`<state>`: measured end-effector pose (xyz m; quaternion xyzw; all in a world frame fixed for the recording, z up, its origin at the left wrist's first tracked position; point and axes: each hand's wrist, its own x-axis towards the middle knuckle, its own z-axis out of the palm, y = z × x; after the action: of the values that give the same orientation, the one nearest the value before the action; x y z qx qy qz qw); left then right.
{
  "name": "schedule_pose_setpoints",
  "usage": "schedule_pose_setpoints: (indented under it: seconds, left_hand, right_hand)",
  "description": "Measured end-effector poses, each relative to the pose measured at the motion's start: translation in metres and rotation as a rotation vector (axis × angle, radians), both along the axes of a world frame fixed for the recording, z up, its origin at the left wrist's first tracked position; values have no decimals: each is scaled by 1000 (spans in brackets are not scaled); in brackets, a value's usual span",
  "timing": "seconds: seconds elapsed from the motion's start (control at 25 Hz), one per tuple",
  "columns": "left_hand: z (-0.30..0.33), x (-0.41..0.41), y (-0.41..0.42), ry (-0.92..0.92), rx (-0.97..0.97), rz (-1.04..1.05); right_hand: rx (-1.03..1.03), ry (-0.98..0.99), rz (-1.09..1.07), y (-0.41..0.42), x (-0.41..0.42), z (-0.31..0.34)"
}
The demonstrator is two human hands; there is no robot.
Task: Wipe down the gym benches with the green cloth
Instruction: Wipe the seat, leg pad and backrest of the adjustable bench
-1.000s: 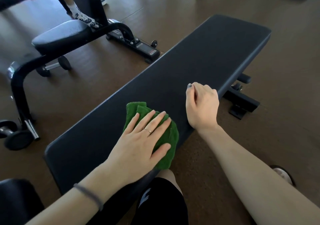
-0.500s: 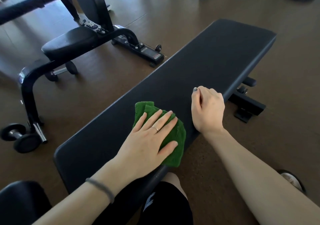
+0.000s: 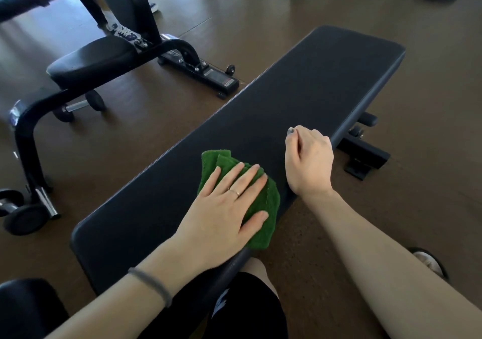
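- At the far left, a dumbbell (image 3: 18, 212) lies on the brown floor (image 3: 260, 12), beside the foot of a second bench's black frame (image 3: 24, 129).
- That second bench (image 3: 91, 59) stands well apart from yours, with a smaller dumbbell (image 3: 78, 106) under it and a long base bar (image 3: 200, 73) running toward your bench.
- Behind its upright, someone's patterned shoe (image 3: 124, 32) shows on the floor.
- At the bottom left corner a rounded black pad (image 3: 23, 310) sits just beside your left forearm, which wears a grey band (image 3: 152, 285) at the wrist.
- Your bench (image 3: 300, 88) runs diagonally from lower left to upper right, its dark pad flat.
- Your left hand (image 3: 224, 216) lies flat on the cloth (image 3: 266, 208), fingers straight and spread, pressing it down rather than gripping it; a ring shows on one finger.
- The cloth is folded and rests on the pad near the edge closest to you, its lower corner reaching that edge.
- Your knee, in black shorts (image 3: 245, 307), shows just below the bench edge.
- Your right hand (image 3: 309, 162) sits just beside the cloth, not touching it, with fingers curled over the near edge of the pad and the thumb lying along the top, so it grips the bench.
- Right of that hand, the bench's black foot (image 3: 365, 156) rests on the floor.
- At the lower right, your shoe (image 3: 430, 261) peeks out past your right forearm.
- At the top right a dark object lies on the floor, too blurred to tell what it is.
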<state>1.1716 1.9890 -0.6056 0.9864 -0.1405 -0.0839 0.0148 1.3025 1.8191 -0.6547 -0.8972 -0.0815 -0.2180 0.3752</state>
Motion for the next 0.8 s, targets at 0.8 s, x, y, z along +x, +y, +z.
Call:
schedule_pose_setpoints:
  seconds: [0.8]
  left_hand:
    - [-10,97,-66,-30,-17,182]
  right_hand:
    - [-105,-41,118,-56,71,16]
